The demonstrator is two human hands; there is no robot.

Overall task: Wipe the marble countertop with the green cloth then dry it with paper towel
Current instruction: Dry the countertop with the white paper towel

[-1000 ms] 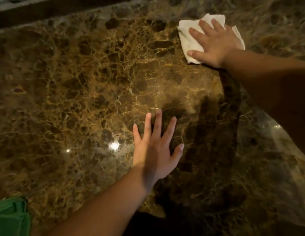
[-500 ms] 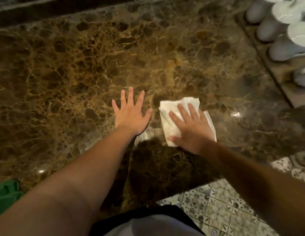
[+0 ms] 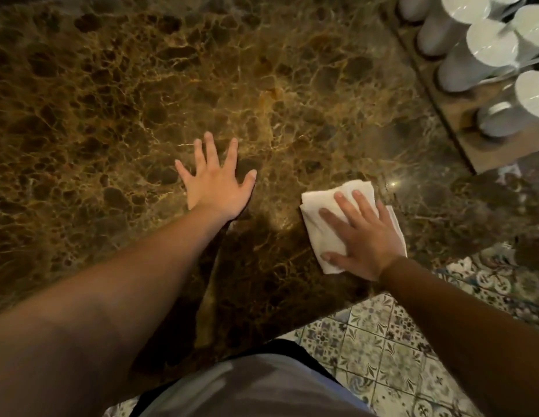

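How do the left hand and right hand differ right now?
The left hand lies bare on the marble countertop, fingers spread; the right hand presses a folded paper towel. The left hand sits farther from the counter's front edge, the right nearer it. Both are palm-down and flat.

left hand (image 3: 215, 188): flat, fingers spread | right hand (image 3: 363, 236): flat, palm down, fingers extended

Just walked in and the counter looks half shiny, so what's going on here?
A person is drying the marble countertop with a folded paper towel. The right hand presses the towel flat near the counter's front edge, while the left hand rests spread on the bare marble beside it, apart from the towel. White jars stand on a tray at the far right. The green cloth is not in view.
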